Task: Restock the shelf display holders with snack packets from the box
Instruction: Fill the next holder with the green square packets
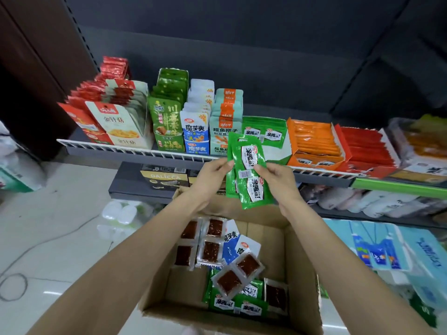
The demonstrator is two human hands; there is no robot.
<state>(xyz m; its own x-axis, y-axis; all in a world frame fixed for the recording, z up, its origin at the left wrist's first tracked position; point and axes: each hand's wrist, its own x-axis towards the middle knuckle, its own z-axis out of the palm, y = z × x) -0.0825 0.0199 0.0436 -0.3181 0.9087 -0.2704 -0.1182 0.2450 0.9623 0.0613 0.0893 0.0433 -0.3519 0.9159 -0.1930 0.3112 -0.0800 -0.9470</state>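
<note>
Both hands hold a small stack of green snack packets (248, 170) upright above the cardboard box (300, 274). My left hand (214, 174) pinches the stack's left edge and my right hand (278, 177) grips its right side. Just behind the stack, on the shelf, stands a green display holder (278, 152) with a few matching green packets lying flat in it. In the box lie clear packets of dark red snack (238, 272), blue-and-white packets (233, 243) and more green packets (235, 305).
The shelf rail (135, 149) fronts rows of upright holders: red-and-white (116, 122), green (167, 122), blue (194, 131) and teal (222, 131). Orange (314, 143) and red (365, 151) holders sit to the right. Lower shelves hold boxed goods and tissue packs (377, 247).
</note>
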